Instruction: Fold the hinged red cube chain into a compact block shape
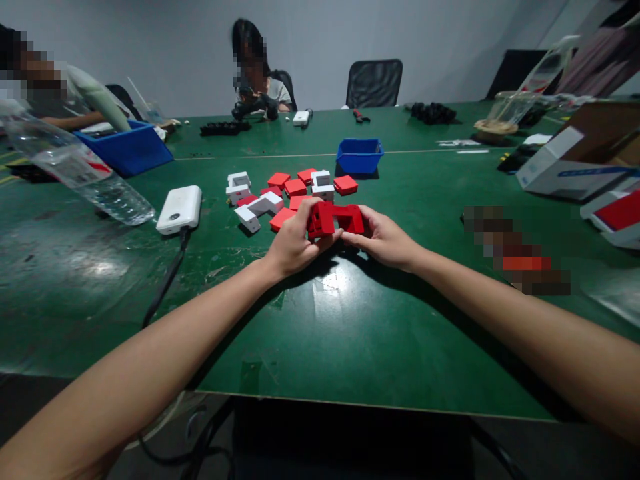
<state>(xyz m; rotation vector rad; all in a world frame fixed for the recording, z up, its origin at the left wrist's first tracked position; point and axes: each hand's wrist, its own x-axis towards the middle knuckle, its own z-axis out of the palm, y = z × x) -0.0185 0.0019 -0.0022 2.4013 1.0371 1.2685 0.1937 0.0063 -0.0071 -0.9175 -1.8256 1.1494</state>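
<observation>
Between my hands is a red U-shaped plastic bracket [345, 215], held just above the green table. My left hand [295, 240] grips its blockier left end, thumb on top and fingers beneath. The right end sits between the thumb and fingers of my right hand [383, 239]. Just beyond my hands lies a loose group of several flat red square pieces [295, 187] and several white U-shaped brackets [270, 204]. One white bracket [323, 190] lies right behind the held piece, partly covered by it.
A small blue bin [359, 157] stands past the pieces. To the left are a white power bank [180, 210] with a black cable, a plastic bottle [80, 167] and a larger blue bin [130, 150]. White boxes [565, 167] stand at right. Other people sit around the table [390, 347].
</observation>
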